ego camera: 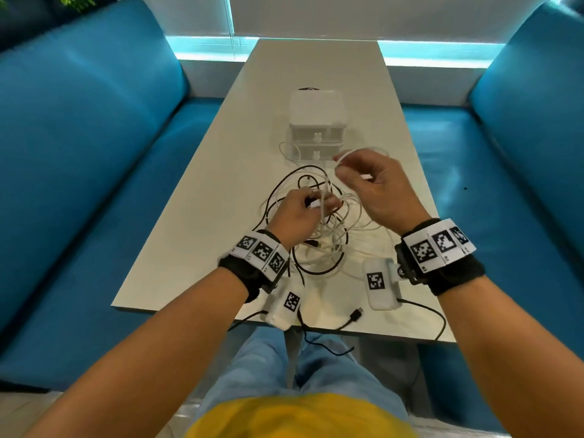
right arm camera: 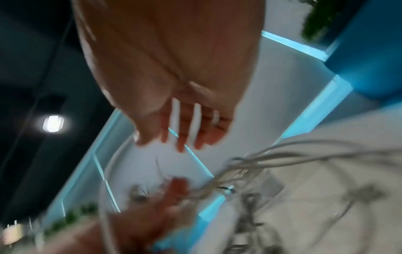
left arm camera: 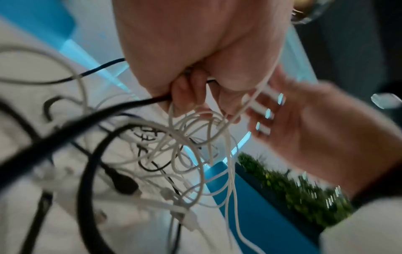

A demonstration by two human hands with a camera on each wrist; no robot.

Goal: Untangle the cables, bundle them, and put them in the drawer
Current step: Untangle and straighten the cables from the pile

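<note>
Left hand (ego camera: 297, 213) clenched on looping strands of the tangled heap of thin white and black cables (ego camera: 319, 235), mid-table. Right hand (ego camera: 376, 188), at one o'clock from it, pinching one white strand. At twelve o'clock, touching the heap's far loop: small white plastic two-drawer box (ego camera: 316, 121), both drawers closed.

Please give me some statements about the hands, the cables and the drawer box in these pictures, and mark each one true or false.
1. The left hand grips strands of the tangled cables. True.
2. The right hand rests flat on the table. False: it is raised and pinches a white cable.
3. Both drawers of the drawer box are pulled open. False: both look closed.
4. The tangle holds black and white cables. True.
5. The drawer box stands beyond the tangle, farther from the person. True.
</note>
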